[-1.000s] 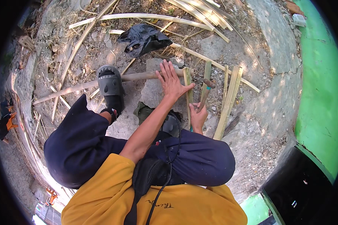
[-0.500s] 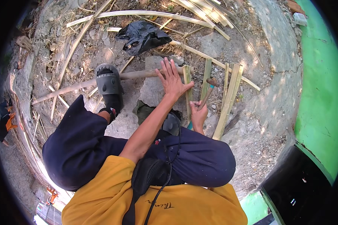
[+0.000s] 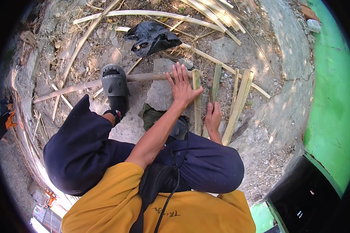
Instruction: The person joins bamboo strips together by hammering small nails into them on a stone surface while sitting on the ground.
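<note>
My left hand (image 3: 181,89) lies with fingers stretched and spread over a long round wooden pole (image 3: 144,77). Its thumb reaches across a short split bamboo strip (image 3: 197,103), which crosses the pole near its right end. In my right hand (image 3: 213,119) is a hammer (image 3: 210,83), gripped by the handle, its head raised just right of that strip. Behind the hammer lies another bamboo strip (image 3: 216,79). More split pieces (image 3: 237,110) lie to the right of my right hand. A flat grey stone (image 3: 159,95) sits under the pole beside my left hand.
My sandalled left foot (image 3: 116,87) rests over the pole. A crumpled black plastic bag (image 3: 151,39) lies beyond it. Long bamboo strips (image 3: 163,16) are scattered across the stony ground at the far side. A green wall (image 3: 330,85) runs along the right.
The hammer head has swung left toward the short bamboo strip, and my right hand has shifted slightly right. My left hand keeps its place on the pole and strip.
</note>
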### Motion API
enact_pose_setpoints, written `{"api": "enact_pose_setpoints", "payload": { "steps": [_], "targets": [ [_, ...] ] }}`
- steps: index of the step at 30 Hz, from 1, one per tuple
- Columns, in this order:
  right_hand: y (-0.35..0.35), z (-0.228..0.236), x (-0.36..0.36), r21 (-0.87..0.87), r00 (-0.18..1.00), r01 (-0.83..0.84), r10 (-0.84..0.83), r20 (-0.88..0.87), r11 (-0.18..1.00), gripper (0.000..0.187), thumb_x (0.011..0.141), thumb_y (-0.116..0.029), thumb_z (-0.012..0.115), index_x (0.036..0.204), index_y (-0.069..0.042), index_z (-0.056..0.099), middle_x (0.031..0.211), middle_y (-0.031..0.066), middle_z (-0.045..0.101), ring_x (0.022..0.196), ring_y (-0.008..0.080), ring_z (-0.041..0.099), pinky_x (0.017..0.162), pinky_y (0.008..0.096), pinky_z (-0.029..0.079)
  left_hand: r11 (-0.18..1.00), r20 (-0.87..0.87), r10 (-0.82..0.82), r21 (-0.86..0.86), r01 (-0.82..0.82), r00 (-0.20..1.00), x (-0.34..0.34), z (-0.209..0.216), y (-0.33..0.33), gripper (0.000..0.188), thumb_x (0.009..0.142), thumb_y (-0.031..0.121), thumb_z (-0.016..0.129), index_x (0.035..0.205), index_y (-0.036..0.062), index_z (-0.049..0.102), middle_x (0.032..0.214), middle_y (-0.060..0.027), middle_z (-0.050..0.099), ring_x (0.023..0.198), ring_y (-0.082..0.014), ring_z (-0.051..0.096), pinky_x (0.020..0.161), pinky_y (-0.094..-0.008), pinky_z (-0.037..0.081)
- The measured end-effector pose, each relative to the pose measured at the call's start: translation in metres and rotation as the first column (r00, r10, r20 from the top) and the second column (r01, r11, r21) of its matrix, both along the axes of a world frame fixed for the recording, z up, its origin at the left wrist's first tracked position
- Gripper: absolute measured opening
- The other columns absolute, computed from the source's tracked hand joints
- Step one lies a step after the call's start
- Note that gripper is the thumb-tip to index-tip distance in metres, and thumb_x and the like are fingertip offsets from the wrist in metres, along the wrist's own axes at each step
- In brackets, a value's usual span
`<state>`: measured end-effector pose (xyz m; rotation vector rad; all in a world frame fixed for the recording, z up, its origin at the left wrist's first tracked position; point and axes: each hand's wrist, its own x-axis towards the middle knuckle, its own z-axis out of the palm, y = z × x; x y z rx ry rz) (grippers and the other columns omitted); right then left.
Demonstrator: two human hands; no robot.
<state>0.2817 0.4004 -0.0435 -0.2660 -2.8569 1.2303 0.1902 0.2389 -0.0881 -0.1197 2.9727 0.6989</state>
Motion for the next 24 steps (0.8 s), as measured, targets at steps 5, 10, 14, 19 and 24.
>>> {"api": "enact_pose_setpoints", "payload": {
  "steps": [5, 10, 14, 19, 24],
  "targets": [
    [0.025, 0.016, -0.026, 0.075, 0.942, -0.335, 0.331, 0.059, 0.939, 0.027, 0.109, -0.028, 0.056, 0.104, -0.002, 0.056, 0.075, 0.0232, 0.060, 0.069, 0.0489, 0.062, 0.060, 0.0521, 0.046, 0.998, 0.014, 0.001, -0.064, 0.000, 1.000, -0.002, 0.001, 0.003, 0.140, 0.070, 0.074, 0.074, 0.163, -0.0078, 0.008, 0.171, -0.0267, 0.008, 0.160, -0.0449, -0.003, 0.125, -0.0685, -0.007],
    [0.034, 0.016, -0.036, 0.049, 0.928, -0.367, 0.363, 0.085, 0.929, 0.025, 0.109, -0.027, 0.056, 0.103, -0.003, 0.055, 0.074, 0.0235, 0.061, 0.069, 0.0492, 0.063, 0.059, 0.0536, 0.046, 0.991, 0.003, 0.035, 0.133, -0.035, 0.999, -0.004, 0.005, 0.003, 0.128, 0.075, 0.062, 0.073, 0.162, -0.0076, 0.010, 0.171, -0.0266, 0.009, 0.160, -0.0454, -0.001, 0.125, -0.0684, -0.006],
    [0.033, 0.012, -0.036, 0.008, 0.896, -0.442, 0.442, -0.032, 0.897, 0.023, 0.108, -0.025, 0.055, 0.102, -0.003, 0.055, 0.074, 0.0232, 0.061, 0.068, 0.0484, 0.064, 0.058, 0.0523, 0.047, 0.999, -0.080, 0.034, 0.015, -0.033, 0.996, -0.002, 0.000, -0.001, 0.123, 0.078, 0.059, 0.071, 0.162, -0.0080, 0.009, 0.171, -0.0268, 0.010, 0.160, -0.0459, 0.001, 0.125, -0.0689, -0.004],
    [0.033, 0.015, -0.043, -0.036, 0.902, -0.428, 0.429, 0.039, 0.903, 0.021, 0.108, -0.023, 0.055, 0.102, -0.003, 0.056, 0.074, 0.0219, 0.060, 0.066, 0.0465, 0.064, 0.057, 0.0496, 0.048, 0.998, 0.051, -0.003, 0.068, 0.000, 0.999, -0.003, 0.011, 0.001, 0.127, 0.078, 0.066, 0.070, 0.162, -0.0080, 0.008, 0.171, -0.0270, 0.010, 0.160, -0.0463, 0.002, 0.124, -0.0697, -0.003],
    [0.030, 0.003, -0.041, 0.035, 0.905, -0.426, 0.426, 0.004, 0.904, 0.024, 0.108, -0.024, 0.056, 0.101, -0.001, 0.055, 0.068, 0.0206, 0.058, 0.063, 0.0441, 0.064, 0.055, 0.0487, 0.046, 0.999, -0.022, -0.003, 0.034, 0.003, 1.000, 0.000, 0.005, 0.000, 0.136, 0.073, 0.070, 0.074, 0.162, -0.0087, 0.006, 0.171, -0.0262, 0.009, 0.160, -0.0456, 0.001, 0.124, -0.0699, -0.004]
  ]
}}
